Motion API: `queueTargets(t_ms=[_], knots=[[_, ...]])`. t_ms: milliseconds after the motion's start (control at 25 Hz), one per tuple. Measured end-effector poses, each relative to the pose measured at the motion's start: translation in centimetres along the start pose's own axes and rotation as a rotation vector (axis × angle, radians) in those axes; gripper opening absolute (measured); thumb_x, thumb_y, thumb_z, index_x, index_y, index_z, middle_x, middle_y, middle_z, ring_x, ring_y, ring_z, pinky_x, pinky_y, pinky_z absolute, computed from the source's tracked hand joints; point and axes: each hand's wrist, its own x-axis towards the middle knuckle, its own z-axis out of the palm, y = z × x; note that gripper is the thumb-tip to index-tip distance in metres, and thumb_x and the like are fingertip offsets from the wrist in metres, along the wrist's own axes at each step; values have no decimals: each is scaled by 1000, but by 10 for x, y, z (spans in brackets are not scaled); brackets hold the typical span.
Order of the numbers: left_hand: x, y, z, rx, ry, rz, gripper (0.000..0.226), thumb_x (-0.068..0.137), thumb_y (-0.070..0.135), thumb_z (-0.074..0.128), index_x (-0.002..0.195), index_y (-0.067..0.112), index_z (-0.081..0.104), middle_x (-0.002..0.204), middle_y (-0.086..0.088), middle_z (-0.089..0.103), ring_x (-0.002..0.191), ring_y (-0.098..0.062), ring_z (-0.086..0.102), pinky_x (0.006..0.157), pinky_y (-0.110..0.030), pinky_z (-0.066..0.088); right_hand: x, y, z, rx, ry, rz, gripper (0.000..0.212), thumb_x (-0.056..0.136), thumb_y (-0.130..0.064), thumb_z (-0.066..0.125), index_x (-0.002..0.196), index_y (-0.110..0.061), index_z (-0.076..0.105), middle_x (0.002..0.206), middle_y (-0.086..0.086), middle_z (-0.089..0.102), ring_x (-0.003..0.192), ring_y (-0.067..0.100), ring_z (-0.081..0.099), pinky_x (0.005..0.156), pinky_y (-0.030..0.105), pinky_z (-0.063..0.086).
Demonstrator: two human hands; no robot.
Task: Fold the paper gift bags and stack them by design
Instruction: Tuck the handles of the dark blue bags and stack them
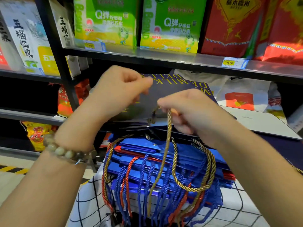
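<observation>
Straight ahead of you stands a dark metal shelf rack [65, 76]. Its upper shelf [164, 57] carries green boxes [106, 22], red boxes [229, 30] and, to your left, white boxes [24, 33] with black calligraphy. Yellow price tags [229, 63] sit on the shelf edge. Low on your left, the pale floor [6, 177] bears a yellow-and-black stripe [11, 169].

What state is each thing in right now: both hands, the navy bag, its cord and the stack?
blue bag stack: folded flat, piled, red ones mixed in, handles dangling in front.
navy bag: flat, held over the blue bag stack.
gold cord: pinched at top, loop hanging down.
left hand: pinches the navy bag at its far edge.
right hand: pinches the gold cord.
</observation>
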Motion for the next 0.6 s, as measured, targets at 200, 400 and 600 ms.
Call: queueTargets(t_ms=[200, 400, 600], knots=[[-40, 30, 14, 413, -457, -42, 54, 68, 67, 53, 61, 15, 66, 48, 3, 59, 40, -4, 46, 46, -19, 39, 10, -4, -12, 626, -192, 167, 23, 91, -25, 43, 71, -17, 50, 41, -8, 32, 29, 4, 25, 34, 15, 17], [-27, 37, 19, -183, -210, -118, 27, 90, 18, 55, 64, 10, 59, 41, 1, 53, 35, -4, 42, 39, -12, 35, 8, 2, -29, 267, -200, 19, 43, 75, -56, 49, 77, -14, 60, 42, -4, 39, 31, 7, 28, 33, 15, 20], [-1, 48, 20, -673, -130, -242, 25, 94, 22, 46, 72, 18, 57, 46, 5, 56, 36, -6, 44, 44, -13, 41, -15, 17, -32, -250, -433, -61, 37, 75, -41, 69, 86, -6, 68, 48, -6, 46, 40, 10, 37, 39, 16, 26]])
